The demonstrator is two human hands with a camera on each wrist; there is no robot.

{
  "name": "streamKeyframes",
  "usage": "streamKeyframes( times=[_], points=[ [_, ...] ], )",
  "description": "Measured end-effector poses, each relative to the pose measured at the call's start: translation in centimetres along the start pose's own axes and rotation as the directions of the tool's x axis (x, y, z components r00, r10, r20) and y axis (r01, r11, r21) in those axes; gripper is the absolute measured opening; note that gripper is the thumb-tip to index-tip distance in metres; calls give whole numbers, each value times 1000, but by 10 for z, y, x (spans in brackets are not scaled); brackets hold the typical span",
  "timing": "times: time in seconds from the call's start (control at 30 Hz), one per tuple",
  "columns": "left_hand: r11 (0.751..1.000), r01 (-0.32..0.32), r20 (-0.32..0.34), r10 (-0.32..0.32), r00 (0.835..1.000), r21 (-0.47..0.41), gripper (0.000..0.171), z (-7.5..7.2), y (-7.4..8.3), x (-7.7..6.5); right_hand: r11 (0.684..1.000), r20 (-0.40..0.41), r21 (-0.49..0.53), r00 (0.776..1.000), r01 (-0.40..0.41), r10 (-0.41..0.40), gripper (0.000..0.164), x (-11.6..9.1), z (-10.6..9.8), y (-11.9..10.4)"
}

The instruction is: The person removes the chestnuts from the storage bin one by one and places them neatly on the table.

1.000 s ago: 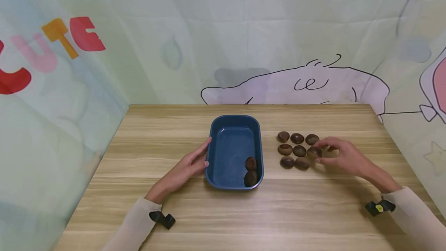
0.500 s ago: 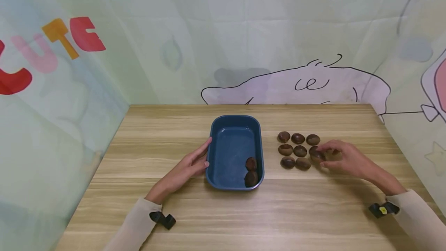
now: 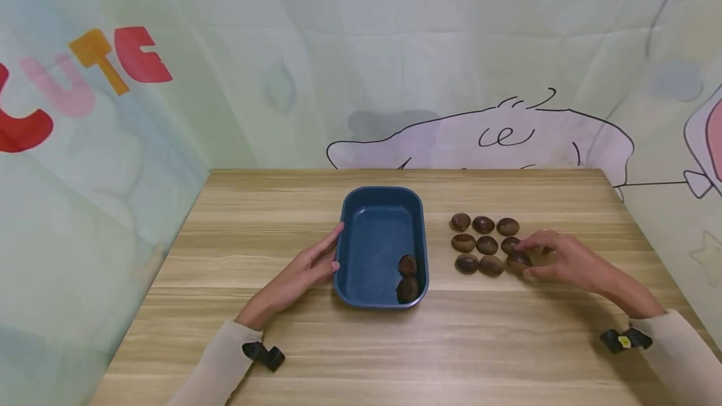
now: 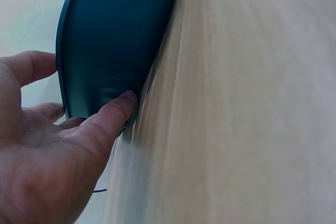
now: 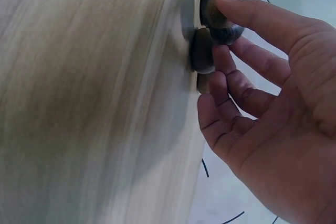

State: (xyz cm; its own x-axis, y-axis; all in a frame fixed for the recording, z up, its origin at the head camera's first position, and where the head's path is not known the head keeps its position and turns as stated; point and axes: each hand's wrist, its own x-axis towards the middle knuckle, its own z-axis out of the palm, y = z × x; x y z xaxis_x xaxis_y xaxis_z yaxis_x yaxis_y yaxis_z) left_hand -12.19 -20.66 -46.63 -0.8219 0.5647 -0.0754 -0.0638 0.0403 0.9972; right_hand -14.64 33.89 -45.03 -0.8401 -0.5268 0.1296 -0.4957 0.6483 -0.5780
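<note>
A blue rectangular box stands on the table, with two chestnuts in its near right corner. My left hand rests its fingers and thumb against the box's left side. The left wrist view shows the thumb pressed low on the box wall. To the box's right, several chestnuts form three rows. At the near right corner of these rows my right hand pinches a chestnut between thumb and fingers. In the right wrist view that chestnut sits at the fingertips, close to its neighbours.
The wooden table runs back to a printed curtain along its far edge. More curtain hangs at the left and right sides. Black wrist cameras are strapped over the light sleeves.
My right hand has moved slightly toward the near edge and right with the pinched chestnut. The right end chestnut of the middle row now shows behind it. My left hand and the box stay put.
</note>
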Motion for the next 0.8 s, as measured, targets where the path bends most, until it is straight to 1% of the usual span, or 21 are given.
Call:
streamKeyframes(
  times=[0.13, 0.3, 0.43, 0.53, 0.6, 0.7, 0.8],
  points=[
    [1000, 0, -5, 0, 1000, 10, 75, -1, 0, -1, 1000, 20, 4, 1000, 20, -20, 41, 0, 2, 0],
    [1000, 1, -2, -1, 1000, 11, 75, -1, 0, -2, 1000, 33, -18, 999, 6, -5, 41, 1, 4, -3],
    [1000, -3, -6, 3, 1000, 12, 75, -1, 0, -3, 999, 24, -52, 1000, 10, -9, 41, 2, 5, -4],
    [1000, -2, -12, 3, 1000, 14, 75, -1, 0, -3, 998, 19, -60, 1000, 21, -20, 40, 1, 5, -4],
    [1000, -1, -16, 1, 1000, 12, 74, -1, 0, -3, 998, 19, -65, 1000, 13, -12, 39, 1, 2, -5],
    [1000, 3, -20, -2, 1000, 17, 75, -1, 1, -4, 997, -10, -81, 1000, 9, -10, 37, 3, -5, -8],
    [1000, 6, -25, -5, 1000, 28, 74, -1, 2, -4, 995, -62, -103, 998, 19, -25, 35, 7, -13, -11]
  ],
)
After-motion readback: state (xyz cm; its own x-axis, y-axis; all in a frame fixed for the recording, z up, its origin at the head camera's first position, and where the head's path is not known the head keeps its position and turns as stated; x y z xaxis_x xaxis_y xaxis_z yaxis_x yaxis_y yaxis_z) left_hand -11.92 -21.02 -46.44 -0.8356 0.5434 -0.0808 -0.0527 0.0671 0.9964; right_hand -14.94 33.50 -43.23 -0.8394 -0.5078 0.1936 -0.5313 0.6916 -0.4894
